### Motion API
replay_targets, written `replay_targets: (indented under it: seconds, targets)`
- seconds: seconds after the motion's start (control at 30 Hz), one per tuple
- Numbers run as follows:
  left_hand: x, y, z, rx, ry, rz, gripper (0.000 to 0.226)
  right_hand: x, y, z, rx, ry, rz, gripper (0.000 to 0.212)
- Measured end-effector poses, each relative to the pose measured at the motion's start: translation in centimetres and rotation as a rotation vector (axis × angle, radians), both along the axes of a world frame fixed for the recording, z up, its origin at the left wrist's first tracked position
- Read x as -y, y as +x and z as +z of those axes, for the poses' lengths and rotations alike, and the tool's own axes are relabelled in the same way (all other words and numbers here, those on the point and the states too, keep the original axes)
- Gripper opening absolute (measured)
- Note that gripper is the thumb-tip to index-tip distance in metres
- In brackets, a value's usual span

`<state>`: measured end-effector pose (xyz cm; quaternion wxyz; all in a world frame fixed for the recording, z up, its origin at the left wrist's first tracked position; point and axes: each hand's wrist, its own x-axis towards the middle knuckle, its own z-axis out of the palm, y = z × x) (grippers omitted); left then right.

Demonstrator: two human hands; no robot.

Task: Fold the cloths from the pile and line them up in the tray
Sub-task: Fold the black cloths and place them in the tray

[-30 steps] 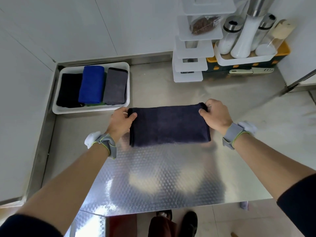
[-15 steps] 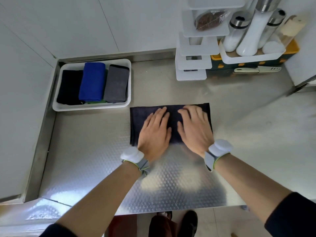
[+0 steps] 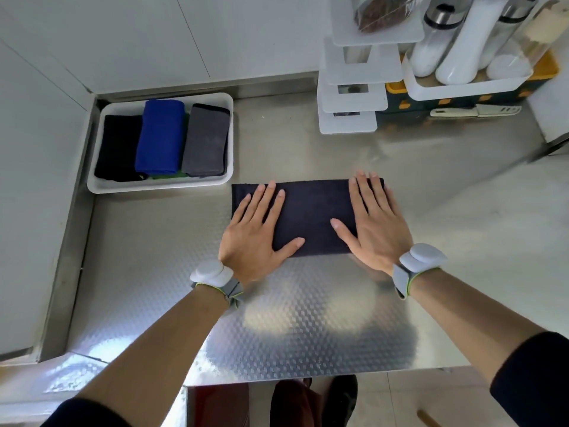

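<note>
A dark navy cloth (image 3: pixel 311 217), folded into a long rectangle, lies flat on the steel counter. My left hand (image 3: pixel 257 234) presses flat on its left end with straight, spread fingers. My right hand (image 3: pixel 374 224) presses flat on its right end the same way. The white tray (image 3: pixel 160 188) stands at the back left, just beyond the cloth's left corner. It holds a folded black cloth (image 3: pixel 118 147), a blue cloth (image 3: pixel 160 137) and a grey cloth (image 3: pixel 206 140) side by side, with a green edge showing beneath them.
A white stepped rack (image 3: pixel 354 87) and a white caddy of bottles (image 3: pixel 462 87) stand at the back right against the wall. The counter's front edge (image 3: pixel 308 379) runs just below my forearms. A white wall borders the left side.
One second ago my hands pinched the cloth's far corners. They then lay flat together at its middle and have now slid apart to its two ends.
</note>
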<state>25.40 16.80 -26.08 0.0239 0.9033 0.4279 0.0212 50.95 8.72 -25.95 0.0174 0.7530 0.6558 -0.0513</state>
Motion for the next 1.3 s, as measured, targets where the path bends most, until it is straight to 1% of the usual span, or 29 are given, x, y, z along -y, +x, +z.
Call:
replay_targets:
  seconds: [0.13,0.2,0.27,0.3,0.37,0.43,0.47,0.53,0.6,0.67,0.73,0.83,0.9,0.97,1.0,1.07,1.1,1.17,1.2,1.23,1.3]
  targets:
    - [0.0,0.3,0.6,-0.016,-0.054,0.015,0.1,0.0,0.0,0.3,0.006,-0.018,0.005,0.086]
    - [-0.5,-0.4,1.4,-0.012,-0.125,-0.071,0.106,0.1,-0.3,1.0,0.015,-0.028,0.013,0.088]
    - [-1.0,-1.4,2.1,0.051,-0.225,-0.188,0.104,0.5,-0.3,1.5,0.014,-0.029,0.059,0.091]
    - [-1.0,-2.2,2.5,0.088,-0.236,-0.237,0.098,1.0,-0.5,1.7,0.012,-0.014,0.112,0.092]
    - [-0.5,-3.9,3.2,0.117,-0.186,-0.295,0.077,2.3,-1.0,1.9,0.015,0.012,0.243,0.093]
    - [0.0,-5.3,3.8,0.065,-0.142,-0.331,0.057,3.6,-1.3,2.0,0.01,0.0,0.335,0.091]
    - [0.0,-5.7,3.9,0.037,-0.12,-0.35,0.053,3.9,-1.4,2.1,0.003,-0.016,0.349,0.089]
    - [-0.1,-6.1,3.9,0.02,-0.076,-0.371,0.053,4.1,-1.5,2.3,-0.019,-0.02,0.342,0.08]
    - [-0.3,-6.1,3.9,0.04,-0.037,-0.357,0.052,3.8,-1.3,2.5,-0.02,0.015,0.343,0.065]
    - [-0.1,-6.2,4.1,0.049,0.006,-0.323,0.047,3.6,-1.1,2.6,0.003,0.031,0.368,0.058]
    - [0.2,-6.5,4.3,0.052,0.02,-0.271,0.038,3.3,-0.9,2.8,0.018,-0.017,0.387,0.06]
    - [0.6,-6.7,5.0,0.062,-0.065,-0.103,0.03,2.8,-1.0,3.6,0.055,-0.132,0.38,0.064]
    - [1.1,-6.7,5.7,0.099,-0.11,0.01,0.027,3.0,-1.4,4.7,0.027,-0.148,0.326,0.058]
    - [1.8,-6.7,6.8,0.231,-0.126,0.105,0.02,3.4,-1.9,6.5,-0.055,-0.143,0.213,0.042]
    - [2.0,-6.6,7.3,0.319,-0.141,0.156,0.018,3.7,-2.1,7.4,-0.109,-0.107,0.158,0.032]
    - [2.6,-6.6,8.3,0.488,-0.213,0.261,0.015,4.0,-2.3,9.0,-0.241,-0.056,0.059,0.013]
    - [2.8,-6.6,8.7,0.543,-0.256,0.309,0.014,3.9,-2.2,9.6,-0.341,-0.068,0.014,0.011]
    - [2.9,-6.7,9.4,0.613,-0.301,0.386,0.014,3.7,-1.9,11.0,-0.604,-0.133,-0.094,0.025]
    - [2.8,-6.8,9.6,0.643,-0.317,0.418,0.012,3.6,-1.7,11.5,-0.73,-0.17,-0.159,0.028]
    - [2.7,-6.8,9.7,0.665,-0.331,0.449,0.011,3.6,-1.5,11.7,-0.839,-0.209,-0.223,0.027]
    - [2.2,-6.8,9.2,0.671,-0.345,0.501,0.011,4.0,-1.0,11.1,-1.001,-0.256,-0.35,0.017]
